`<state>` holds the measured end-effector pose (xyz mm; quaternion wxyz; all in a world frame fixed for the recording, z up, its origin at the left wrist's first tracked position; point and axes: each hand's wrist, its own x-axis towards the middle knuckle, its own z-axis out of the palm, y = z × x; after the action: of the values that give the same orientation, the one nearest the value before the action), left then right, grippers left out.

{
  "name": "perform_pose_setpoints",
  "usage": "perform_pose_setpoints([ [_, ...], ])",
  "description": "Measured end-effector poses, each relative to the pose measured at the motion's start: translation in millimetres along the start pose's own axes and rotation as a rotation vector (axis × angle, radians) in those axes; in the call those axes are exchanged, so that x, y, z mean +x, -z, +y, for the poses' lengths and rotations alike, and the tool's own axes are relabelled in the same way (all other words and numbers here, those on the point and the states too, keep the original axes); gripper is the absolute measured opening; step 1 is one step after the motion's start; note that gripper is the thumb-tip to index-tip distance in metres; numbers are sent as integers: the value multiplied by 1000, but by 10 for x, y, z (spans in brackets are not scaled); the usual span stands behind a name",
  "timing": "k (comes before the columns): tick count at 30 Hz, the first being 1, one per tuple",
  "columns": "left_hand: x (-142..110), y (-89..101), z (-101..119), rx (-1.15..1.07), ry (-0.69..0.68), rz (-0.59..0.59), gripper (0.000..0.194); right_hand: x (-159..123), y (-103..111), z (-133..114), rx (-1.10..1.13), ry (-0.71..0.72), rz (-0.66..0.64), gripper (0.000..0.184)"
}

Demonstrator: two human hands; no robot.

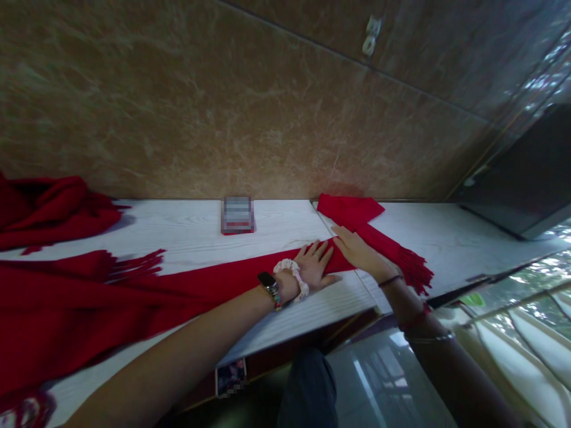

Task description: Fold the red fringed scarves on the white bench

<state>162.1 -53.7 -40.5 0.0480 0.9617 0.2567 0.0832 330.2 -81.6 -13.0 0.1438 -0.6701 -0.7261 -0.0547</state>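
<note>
- The brown wall (pixel 200 107) rises beyond both hands, on the far side of the worktop.
- The white worktop (pixel 285 220) lies below the hands and extends to both sides of them.
- The long red scarf (pixel 241 273) comes from the left of the hands, wide and loose there, and becomes a narrow strip under them.
- A dark box (pixel 526 172) stands well to the right of the hands.
- A red bundle (pixel 57 211) lies far to the left, near the wall.
- Just beyond and beside the right hand is a folded red piece (pixel 352 209) with a fringe (pixel 414 270); I cannot tell if it belongs to the same scarf.
- The left hand (pixel 313 266) is flat on the strip, fingers spread, grasping nothing; its thumb reaches past the near edge.
- The right hand (pixel 359 249) is also flat, fingers extended, pressing where the strip meets the folded piece; no grip is visible.
- A small box (pixel 238 215), blurred, lies beyond the left wrist, near the wall.
- In my judgement, the present step is flattening the strip; the next move calls for light, even pressure along it, without pulling the folded piece crooked.
</note>
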Motion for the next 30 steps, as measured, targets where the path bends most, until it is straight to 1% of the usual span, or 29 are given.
perform_pose_setpoints([
  [2, -12, -8, -10, -12, 49, 6, 78, -8, -148, -34, -61, -14, -72, 42],
  [3, -26, -8, -19, -14, 76, 7, 78, -35, -208, -35, -81, -26, -86, 42],
  [6, -82, 11, -57, -13, 134, -9, 77, -131, -278, 4, -94, -80, -92, 44],
  [10, -135, 47, -89, -15, 153, -30, 73, -137, -176, 68, -98, -148, -106, 44],
  [13, -142, 62, -84, -27, 144, -25, 72, -69, -26, 102, -96, -217, -13, 46],
  [15, -139, 68, -79, -39, 143, -12, 71, -31, 78, 124, -25, -296, 37, 46],
  [16, -137, 71, -79, -47, 144, -7, 70, -20, 121, 133, 29, -340, 31, 45],
  [18, -132, 77, -82, -64, 161, 5, 68, -13, 170, 142, 119, -402, -28, 42],
  [21, -127, 86, -93, -75, 159, 3, 71, -21, 137, 132, 136, -403, -112, 41],
  [24, -127, 97, -103, -42, 97, -8, 79, -21, 44, 123, 100, -398, -115, 39],
  [25, -128, 102, -107, -25, 78, -10, 78, -17, 20, 124, 94, -398, -108, 38],
  [28, -134, 116, -111, 24, 49, -23, 66, -1, -4, 121, 77, -395, -94, 40],
  [30, -139, 120, -108, 41, 37, -40, 62, -3, 0, 93, 48, -359, -59, 43],
])
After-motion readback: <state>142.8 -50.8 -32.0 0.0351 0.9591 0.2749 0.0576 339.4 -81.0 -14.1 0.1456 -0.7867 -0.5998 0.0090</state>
